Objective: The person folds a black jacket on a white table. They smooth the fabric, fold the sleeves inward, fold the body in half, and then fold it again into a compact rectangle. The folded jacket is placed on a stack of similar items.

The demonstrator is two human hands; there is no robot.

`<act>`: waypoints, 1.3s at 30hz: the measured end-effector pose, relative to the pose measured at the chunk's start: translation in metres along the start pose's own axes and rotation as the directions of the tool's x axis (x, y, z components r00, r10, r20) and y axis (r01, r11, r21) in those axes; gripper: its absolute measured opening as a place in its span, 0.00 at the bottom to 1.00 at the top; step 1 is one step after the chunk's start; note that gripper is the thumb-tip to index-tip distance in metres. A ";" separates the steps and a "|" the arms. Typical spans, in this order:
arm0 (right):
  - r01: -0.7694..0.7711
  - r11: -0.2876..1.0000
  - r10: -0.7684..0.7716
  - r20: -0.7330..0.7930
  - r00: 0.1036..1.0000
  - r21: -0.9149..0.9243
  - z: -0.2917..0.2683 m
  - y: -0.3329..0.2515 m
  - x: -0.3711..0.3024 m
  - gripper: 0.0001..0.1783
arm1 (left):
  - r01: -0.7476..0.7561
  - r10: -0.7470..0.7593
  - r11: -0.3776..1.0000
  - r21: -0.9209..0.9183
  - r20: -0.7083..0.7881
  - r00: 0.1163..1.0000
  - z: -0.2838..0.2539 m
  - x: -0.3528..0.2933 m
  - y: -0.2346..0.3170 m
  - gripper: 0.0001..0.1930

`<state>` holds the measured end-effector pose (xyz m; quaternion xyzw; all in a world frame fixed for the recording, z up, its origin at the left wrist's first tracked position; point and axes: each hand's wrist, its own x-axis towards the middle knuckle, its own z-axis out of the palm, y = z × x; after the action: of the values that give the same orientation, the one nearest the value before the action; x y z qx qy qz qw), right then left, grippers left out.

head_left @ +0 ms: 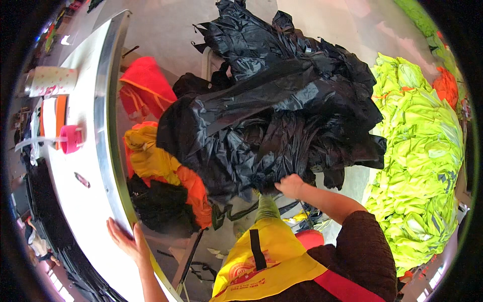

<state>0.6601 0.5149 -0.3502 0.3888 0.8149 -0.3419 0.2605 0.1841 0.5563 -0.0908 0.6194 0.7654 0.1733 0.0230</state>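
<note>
Resting flat at seven o'clock, the left hand (127,241) spreads its fingers on the white worktop (85,166) edge. Farther, at center, the right hand (290,185) has fingers clamped on a black plastic bag (271,110).

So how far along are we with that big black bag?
Looks early to midway. Done: a large heap of folded yellow-green vests sits at the right. In hand: the right hand grips the bulging black plastic bag from below, while the left hand rests flat on the white table edge. Left: orange and yellow garments are piled loose beside the table.
</note>
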 end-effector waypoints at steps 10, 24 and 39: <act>0.497 0.491 0.039 -0.588 0.808 0.716 -0.208 -0.208 -0.206 0.23 | -0.135 0.110 0.980 -0.150 -0.164 0.980 -0.010 -0.010 -0.006 0.21; 0.679 0.315 -0.854 -0.115 0.508 0.663 -0.170 -0.501 -0.214 0.33 | 0.883 -0.109 0.044 -0.468 0.876 0.470 -0.197 -0.175 0.078 0.30; 0.881 0.425 -0.490 -0.765 0.418 0.209 -0.297 -0.455 -0.078 0.15 | -0.218 0.863 0.489 -0.845 0.432 0.261 -0.434 -0.320 0.040 0.14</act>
<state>0.2877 0.4945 0.0522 0.1362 0.7845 -0.5116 -0.3229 0.1875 0.1549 0.2715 0.8078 0.2475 0.0962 0.5262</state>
